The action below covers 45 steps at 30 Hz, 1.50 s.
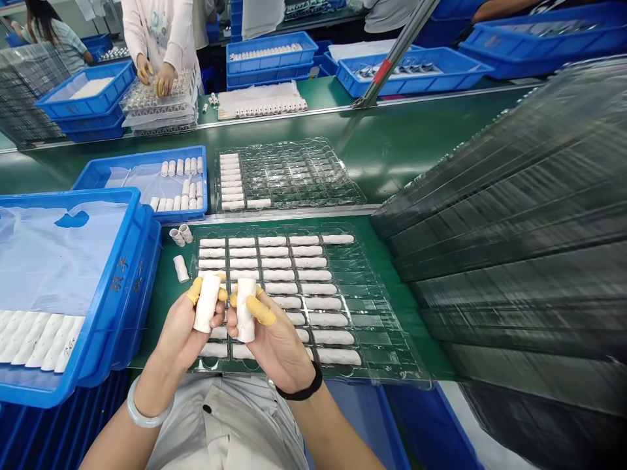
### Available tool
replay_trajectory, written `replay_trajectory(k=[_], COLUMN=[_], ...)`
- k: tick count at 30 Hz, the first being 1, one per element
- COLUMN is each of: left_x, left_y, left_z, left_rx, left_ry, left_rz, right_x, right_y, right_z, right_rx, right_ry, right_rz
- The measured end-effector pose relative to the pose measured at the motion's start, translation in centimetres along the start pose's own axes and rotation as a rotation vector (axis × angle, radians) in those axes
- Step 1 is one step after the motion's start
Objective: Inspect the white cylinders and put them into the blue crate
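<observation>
My left hand (183,326) grips a white ceramic tube (206,303) upright between fingers that wear yellow finger cots. My right hand (274,336) holds a second white tube (245,309) the same way, right beside the first. Both hands hover over the near-left corner of a clear plastic tray (377,307) whose left slots hold several rows of white tubes lying flat. Its right slots hold none.
A blue bin (122,287) at my left holds a row of white tubes on a plastic liner. Three loose tubes (180,245) lie by the tray. Another bin (98,175) and tray (294,173) sit behind. A tall stack of clear trays (514,215) fills the right. Across the belt a person's hands (154,75) work.
</observation>
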State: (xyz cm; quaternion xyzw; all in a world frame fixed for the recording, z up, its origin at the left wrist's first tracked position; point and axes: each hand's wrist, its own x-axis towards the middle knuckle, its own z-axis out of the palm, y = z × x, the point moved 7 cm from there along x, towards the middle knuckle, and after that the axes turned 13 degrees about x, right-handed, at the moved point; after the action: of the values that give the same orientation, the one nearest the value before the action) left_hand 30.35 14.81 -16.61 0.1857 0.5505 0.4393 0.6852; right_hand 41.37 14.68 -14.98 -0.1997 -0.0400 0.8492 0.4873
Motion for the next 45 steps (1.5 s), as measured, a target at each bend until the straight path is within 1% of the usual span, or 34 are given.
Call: replay_trajectory(k=[4,7,9,11,13,15,16,17,19,21,24,27,29,30,32,34,36,38,39,41,43,45], left_x=[0.2,1.0,2.0,3.1,4.2,5.4,6.1,6.9,8.8,11.3,15.5,18.2,18.9,19.0,19.0,18.8,18.1,16.7,15.7,12.7,8.9,4.5], left_y=[-0.3,-0.9,-1.7,-2.9,-3.8,-4.1,-4.0,-3.9,-3.8,-4.1,-4.7,-6.0,-6.8,-7.1,-7.3,-7.0,-6.3,-5.5,-5.1,-4.3,-3.1,-1.6], left_z=[1.0,1.6,2.1,2.8,4.1,6.0,7.3,8.8,12.0,15.1,19.6,23.7,25.4,25.8,25.9,24.9,23.2,21.0,19.7,17.0,13.7,10.0], left_rx=[-0.039,-0.016,0.051,0.156,0.272,0.402,0.508,0.64,0.912,1.088,1.185,1.261,1.295,1.309,1.333,1.355,1.371,1.381,1.385,1.39,1.39,1.363], left_ry=[-0.05,-0.029,-0.017,-0.027,-0.072,-0.158,-0.218,-0.282,-0.388,-0.423,-0.414,-0.468,-0.529,-0.559,-0.597,-0.598,-0.562,-0.521,-0.503,-0.484,-0.472,-0.494], left_rz=[-0.025,-0.041,-0.054,-0.095,-0.111,-0.055,0.012,0.092,0.251,0.379,0.529,0.668,0.745,0.778,0.828,0.854,0.858,0.843,0.83,0.795,0.742,0.629], right_x=[0.0,-0.1,-0.3,-0.6,-1.0,-1.6,-1.9,-2.4,-3.3,-3.7,-3.5,-2.7,-1.8,-1.3,-0.4,0.3,0.6,1.0,1.2,2.0,3.1,4.0], right_y=[-0.2,-0.7,-1.4,-2.4,-3.9,-6.4,-8.2,-10.2,-14.1,-17.2,-20.6,-22.3,-22.9,-23.0,-23.1,-22.9,-22.6,-22.4,-22.3,-22.2,-22.1,-22.1], right_z=[-0.6,-1.5,-2.3,-3.6,-5.8,-8.8,-10.3,-11.6,-13.4,-15.2,-16.4,-16.7,-17.2,-17.5,-18.4,-19.2,-19.6,-19.6,-19.3,-18.7,-18.0,-17.9], right_rx=[-0.034,-0.046,-0.052,-0.089,-0.209,-0.446,-0.622,-0.814,-1.282,-1.446,-1.596,-1.748,-1.834,-1.871,-1.935,-1.987,-2.03,-2.066,-2.083,-2.115,-2.139,-2.15], right_ry=[0.007,0.034,0.038,0.04,0.077,0.156,0.202,0.256,0.379,0.461,0.504,0.493,0.481,0.475,0.464,0.464,0.477,0.488,0.487,0.463,0.419,0.379], right_rz=[-0.01,-0.038,-0.07,-0.097,-0.124,-0.212,-0.294,-0.408,-0.629,-0.724,-0.796,-0.829,-0.831,-0.825,-0.803,-0.782,-0.772,-0.769,-0.767,-0.757,-0.741,-0.727])
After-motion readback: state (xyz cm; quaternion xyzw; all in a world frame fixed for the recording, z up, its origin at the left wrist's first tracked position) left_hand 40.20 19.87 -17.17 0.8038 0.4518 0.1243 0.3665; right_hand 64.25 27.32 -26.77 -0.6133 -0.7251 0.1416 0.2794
